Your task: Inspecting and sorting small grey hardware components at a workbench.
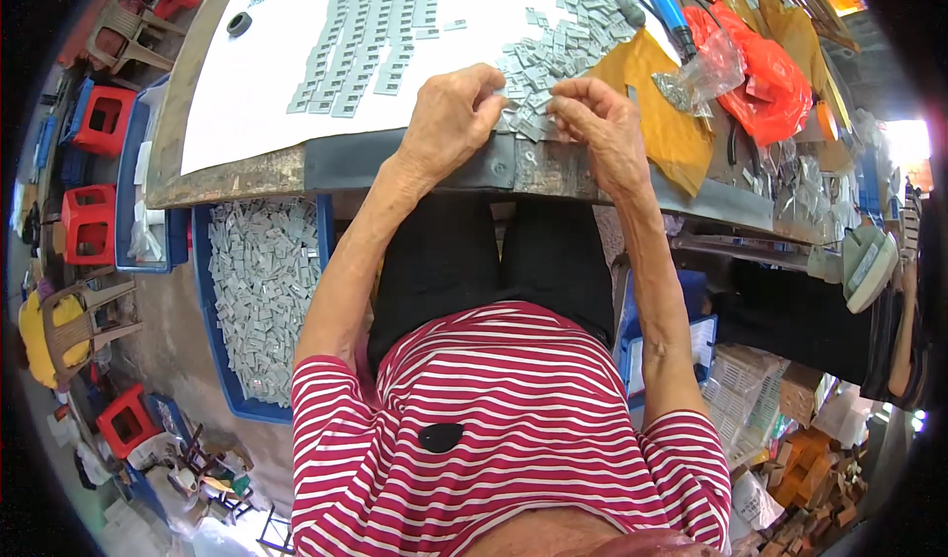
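A loose heap of small flat grey plastic pieces (558, 48) lies on the white sheet, right in front of me. At its near left edge is my left hand (449, 118), thumb and forefinger drawn together. My right hand (604, 127) is at the heap's near right side, fingertips pinched too. Whatever sits between the fingertips of either hand is too small to make out. To the left, similar grey pieces (357, 39) lie side by side in long slanting rows, each with a dark mark.
White sheet (237, 93) covers the worn table. A black ring (239, 25) lies at left. At right are a blue electric screwdriver (664, 4), a brown envelope (657, 113) and a red plastic bag (765, 83). Below, a blue crate (212, 310) holds many grey pieces.
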A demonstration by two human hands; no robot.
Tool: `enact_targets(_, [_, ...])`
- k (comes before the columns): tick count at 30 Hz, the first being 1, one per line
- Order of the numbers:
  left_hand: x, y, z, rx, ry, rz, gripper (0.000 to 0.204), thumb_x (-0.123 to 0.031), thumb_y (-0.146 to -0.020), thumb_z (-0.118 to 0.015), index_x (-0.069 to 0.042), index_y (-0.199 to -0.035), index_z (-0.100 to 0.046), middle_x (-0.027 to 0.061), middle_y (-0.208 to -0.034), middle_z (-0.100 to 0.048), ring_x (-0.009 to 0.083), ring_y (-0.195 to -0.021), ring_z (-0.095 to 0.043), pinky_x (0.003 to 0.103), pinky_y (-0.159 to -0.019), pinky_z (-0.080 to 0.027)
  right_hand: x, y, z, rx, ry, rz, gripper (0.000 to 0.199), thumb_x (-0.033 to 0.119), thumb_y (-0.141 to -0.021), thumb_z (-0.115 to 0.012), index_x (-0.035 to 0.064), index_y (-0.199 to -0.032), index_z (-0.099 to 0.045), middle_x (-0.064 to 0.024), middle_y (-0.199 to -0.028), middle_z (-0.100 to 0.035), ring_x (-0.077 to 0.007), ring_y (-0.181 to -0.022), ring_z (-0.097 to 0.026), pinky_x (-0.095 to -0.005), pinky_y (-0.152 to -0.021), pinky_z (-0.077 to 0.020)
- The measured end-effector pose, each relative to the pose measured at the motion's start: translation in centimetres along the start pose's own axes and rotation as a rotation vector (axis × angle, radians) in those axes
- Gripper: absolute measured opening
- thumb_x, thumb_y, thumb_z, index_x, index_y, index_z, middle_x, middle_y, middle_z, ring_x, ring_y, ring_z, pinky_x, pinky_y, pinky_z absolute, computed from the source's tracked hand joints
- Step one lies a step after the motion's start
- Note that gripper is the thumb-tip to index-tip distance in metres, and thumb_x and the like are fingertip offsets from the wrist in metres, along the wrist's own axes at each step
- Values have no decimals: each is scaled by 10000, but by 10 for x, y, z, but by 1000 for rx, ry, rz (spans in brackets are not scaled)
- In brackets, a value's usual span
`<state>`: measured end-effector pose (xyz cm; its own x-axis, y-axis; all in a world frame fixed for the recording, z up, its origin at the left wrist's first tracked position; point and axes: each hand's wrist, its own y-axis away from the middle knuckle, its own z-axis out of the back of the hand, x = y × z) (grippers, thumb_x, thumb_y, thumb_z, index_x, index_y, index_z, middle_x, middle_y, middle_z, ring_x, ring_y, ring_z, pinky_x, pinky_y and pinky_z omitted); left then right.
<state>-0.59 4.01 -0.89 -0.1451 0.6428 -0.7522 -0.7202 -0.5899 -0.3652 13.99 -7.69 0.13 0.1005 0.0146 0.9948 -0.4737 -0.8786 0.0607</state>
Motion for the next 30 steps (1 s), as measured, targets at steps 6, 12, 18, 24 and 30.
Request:
enact_targets(6, [34,-22,3,-86,-190,40,166,-94,-724,-606,16,-849,-606,132,-646,-604,210,-551,-580,313,-535,-453,4,6,23,0,137,14,173,86,-816,-574,-30,-944,-556,-56,-763,-586,-77,-618,-515,-197,-537,-421])
enact_targets(12, [66,-44,4,-181,-403,-27,169,-126,-714,-589,5,-818,-615,134,-620,-586,245,-560,-574,339,-572,-461,16,12,45,-44,167,57,146,92,-817,-572,-20,-910,-567,-40,-733,-580,-66,-599,-517,-186,-508,-421])
enact_targets(18, [72,-58,0,-131,-599,-17,135,-140,-720,-605,-37,-805,-622,138,-703,-622,290,-661,-611,364,-617,-473,25,4,75,-210,443,113,140,103,-794,-564,-26,-840,-593,-6,-630,-534,-45,-535,-480,-183,-471,-375])
enact_targets(24, [76,-57,2,-122,-595,-49,151,-113,-734,-599,-19,-851,-614,152,-759,-625,285,-677,-610,358,-637,-471,7,-27,118,-261,929,292,182,131,-794,-516,-8,-853,-617,-152,-733,-614,-200,-661,-599,-305,-621,-457])
enact_targets(30, [59,-49,0,-161,-527,-58,133,-105,-723,-609,-43,-841,-604,123,-796,-623,280,-725,-603,413,-666,-430,-8,-38,124,-130,1172,476,130,134,-806,-516,40,-850,-594,-142,-835,-577,-341,-778,-570,-398,-681,-454])
